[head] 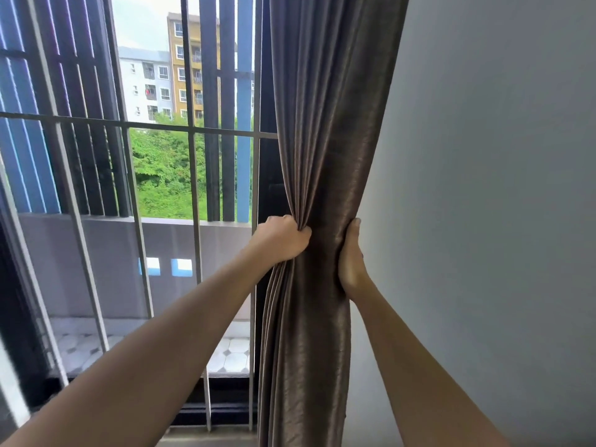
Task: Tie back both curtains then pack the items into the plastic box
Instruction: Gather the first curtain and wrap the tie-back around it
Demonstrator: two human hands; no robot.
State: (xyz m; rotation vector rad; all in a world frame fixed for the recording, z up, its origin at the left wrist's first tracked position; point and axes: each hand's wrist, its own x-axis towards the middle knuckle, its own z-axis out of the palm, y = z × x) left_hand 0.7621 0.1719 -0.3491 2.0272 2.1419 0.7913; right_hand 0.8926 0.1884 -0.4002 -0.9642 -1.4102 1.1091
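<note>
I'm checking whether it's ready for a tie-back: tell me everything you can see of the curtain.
The curtain is taupe, glossy fabric hanging in vertical folds between the barred window and the grey wall. It is bunched to a narrow waist at mid-height, flaring above and below. The left hand grips its window-side folds; the right hand curls round its wall-side edge. No tie-back shows.

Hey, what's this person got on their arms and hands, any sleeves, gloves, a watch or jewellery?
The left forearm and right forearm are bare down to the frame's lower edge, with no sleeves showing. The left hand and right hand wear no gloves, and neither wrist carries a watch or bracelet. Rings cannot be ruled out, since the curtain hides much of the fingers.
</note>
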